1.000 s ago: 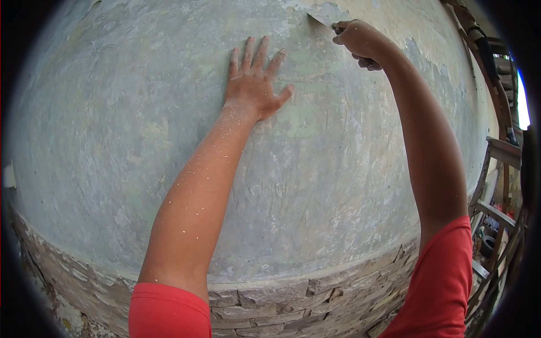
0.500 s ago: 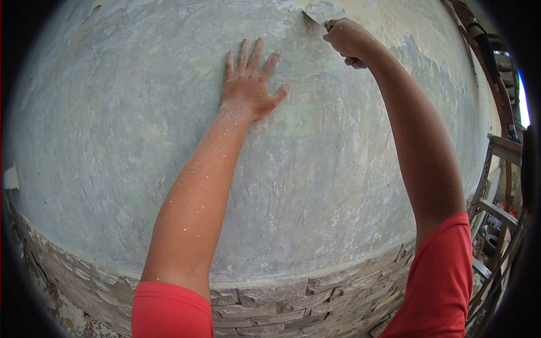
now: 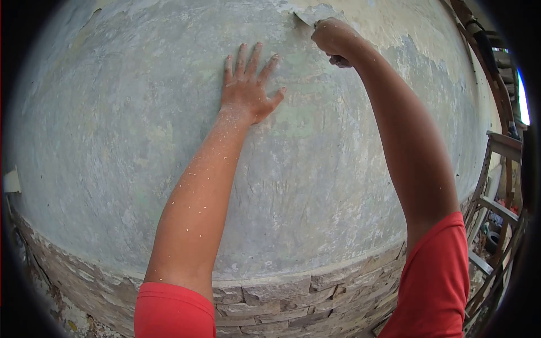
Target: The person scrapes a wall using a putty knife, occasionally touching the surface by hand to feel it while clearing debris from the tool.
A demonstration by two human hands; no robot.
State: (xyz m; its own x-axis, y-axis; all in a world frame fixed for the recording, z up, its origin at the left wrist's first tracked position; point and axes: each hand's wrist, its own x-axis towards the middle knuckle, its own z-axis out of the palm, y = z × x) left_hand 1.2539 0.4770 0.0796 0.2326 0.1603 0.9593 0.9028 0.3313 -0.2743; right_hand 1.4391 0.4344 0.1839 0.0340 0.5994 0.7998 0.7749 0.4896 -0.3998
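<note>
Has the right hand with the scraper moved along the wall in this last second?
Yes. The right hand, gripping the scraper, has slid a little left along the wall, closing on the flat left hand, while the stone band below stays nearly put.

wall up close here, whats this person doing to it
A person presses the left hand flat, fingers spread, against the wall. The right hand grips a scraper, its blade at the edge of the pale paint near the top. Below that the wall is bare grey; flecks dot the left forearm.
</note>
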